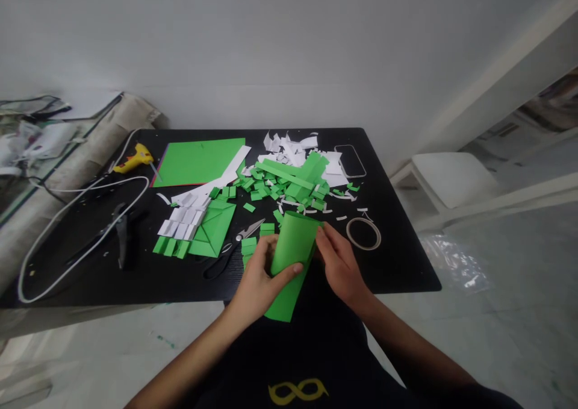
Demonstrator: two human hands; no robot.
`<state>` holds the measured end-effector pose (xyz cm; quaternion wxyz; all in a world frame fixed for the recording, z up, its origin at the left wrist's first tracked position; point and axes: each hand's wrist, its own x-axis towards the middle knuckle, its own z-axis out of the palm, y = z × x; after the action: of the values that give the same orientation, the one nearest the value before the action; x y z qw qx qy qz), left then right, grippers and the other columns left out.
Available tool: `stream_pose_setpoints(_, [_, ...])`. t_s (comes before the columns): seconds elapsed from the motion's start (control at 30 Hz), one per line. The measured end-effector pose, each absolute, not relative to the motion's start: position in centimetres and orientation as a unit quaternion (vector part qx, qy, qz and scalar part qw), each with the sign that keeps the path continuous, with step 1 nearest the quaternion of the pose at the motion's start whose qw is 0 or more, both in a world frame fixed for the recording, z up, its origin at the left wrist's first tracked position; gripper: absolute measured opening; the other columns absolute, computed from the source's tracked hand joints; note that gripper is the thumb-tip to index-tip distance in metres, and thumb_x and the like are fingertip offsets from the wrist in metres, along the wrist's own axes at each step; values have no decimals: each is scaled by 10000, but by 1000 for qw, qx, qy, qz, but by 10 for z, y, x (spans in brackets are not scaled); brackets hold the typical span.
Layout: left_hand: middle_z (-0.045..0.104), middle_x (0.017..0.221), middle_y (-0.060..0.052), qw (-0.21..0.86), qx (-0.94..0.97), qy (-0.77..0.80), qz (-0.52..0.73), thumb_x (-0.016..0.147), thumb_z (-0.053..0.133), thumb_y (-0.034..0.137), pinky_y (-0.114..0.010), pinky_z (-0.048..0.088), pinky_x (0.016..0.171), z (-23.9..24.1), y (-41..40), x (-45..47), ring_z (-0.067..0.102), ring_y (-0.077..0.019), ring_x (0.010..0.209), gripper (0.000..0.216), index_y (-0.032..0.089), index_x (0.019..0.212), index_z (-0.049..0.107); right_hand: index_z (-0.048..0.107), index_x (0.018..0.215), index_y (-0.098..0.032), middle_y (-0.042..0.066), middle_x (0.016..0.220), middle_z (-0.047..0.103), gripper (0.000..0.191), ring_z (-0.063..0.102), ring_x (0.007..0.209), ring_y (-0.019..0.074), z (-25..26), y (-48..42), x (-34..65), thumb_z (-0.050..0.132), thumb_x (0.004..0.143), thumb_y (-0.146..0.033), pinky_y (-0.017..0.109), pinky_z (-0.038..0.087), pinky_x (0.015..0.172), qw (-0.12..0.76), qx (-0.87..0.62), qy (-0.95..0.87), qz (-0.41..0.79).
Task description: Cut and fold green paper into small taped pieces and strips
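A sheet of green paper (291, 252), curled into a tube, is held between my two hands over the table's front edge. My left hand (266, 273) wraps its lower left side, thumb across the front and fingers behind. At the upper right edge, my right hand (338, 258) pinches the paper; some of its fingers are hidden behind the sheet. Just left of my hands lie scissors (237, 240) with black handles, blades partly apart. Small folded green paper pieces (249, 247) sit beside my left hand, partly covered by it.
Green and white paper scraps (289, 180) are heaped mid-table. Green sheets (198, 159), folded strips (185, 219) and a yellow glue gun (138, 158) with a white cord lie left. A tape roll (363, 233) lies right, below a phone-shaped outline (350, 161). A white stool (454, 177) stands beyond.
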<state>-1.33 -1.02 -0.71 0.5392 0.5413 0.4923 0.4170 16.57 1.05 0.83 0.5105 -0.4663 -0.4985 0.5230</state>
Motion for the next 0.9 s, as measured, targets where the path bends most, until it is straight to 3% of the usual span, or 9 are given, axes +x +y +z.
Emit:
stream_pose_setpoints(0.07, [710,1121,-35,527,541,511,410,883,803,375,-367,533,939,-6,-9,-14,695,-238,1060,399,236,1184,582,626,828,-233,7,771,641,447,620,679,171,12,12,167,523,1070,-594,290,564,638,510,-439,-473,568])
stream_pose_setpoints(0.13, [708,1043,-18,515,540,531,401,859,812,368,-349,529,879,-4,-8,-16,690,-229,982,366,226,1122,600,695,900,-226,21,822,689,413,670,740,184,15,13,168,619,1021,-613,306,604,700,513,-427,-472,576])
stream_pose_setpoints(0.23, [691,953,0,512,543,547,380,824,830,354,-330,513,812,0,-7,-18,669,-220,904,345,218,1060,617,751,955,-223,21,862,737,310,706,798,190,18,16,168,857,869,-502,302,625,757,519,-458,-485,535])
stream_pose_setpoints(0.3, [683,932,5,518,545,547,367,801,852,343,-318,505,789,4,-6,-20,656,-213,879,361,215,1058,633,762,949,-222,19,850,746,294,709,789,191,19,16,167,896,826,-453,303,627,744,522,-478,-490,509])
stream_pose_setpoints(0.43, [697,998,-10,564,536,481,404,862,816,371,-298,516,806,19,-1,-23,662,-203,917,359,215,1147,663,774,935,-221,12,799,742,233,692,718,181,23,14,164,871,844,-412,296,608,664,516,-490,-513,480])
stream_pose_setpoints(0.6, [672,865,12,592,500,434,460,908,801,418,-240,504,689,34,8,-22,631,-149,761,264,205,996,672,776,932,-235,6,820,770,172,713,718,161,27,11,161,874,856,-355,269,604,658,505,-464,-532,497])
stream_pose_setpoints(0.77, [690,800,14,617,460,438,465,877,841,450,-220,505,610,33,13,-22,630,-134,677,305,199,975,697,780,1086,-298,-38,789,733,256,696,675,127,29,11,163,879,853,-264,226,596,608,528,-437,-548,479])
stream_pose_setpoints(0.9, [739,811,-4,644,437,439,449,858,859,461,-227,531,601,33,12,-24,672,-144,666,327,192,990,728,804,1093,-310,-20,858,774,229,740,758,139,31,13,167,857,877,-254,244,655,682,531,-405,-548,504])
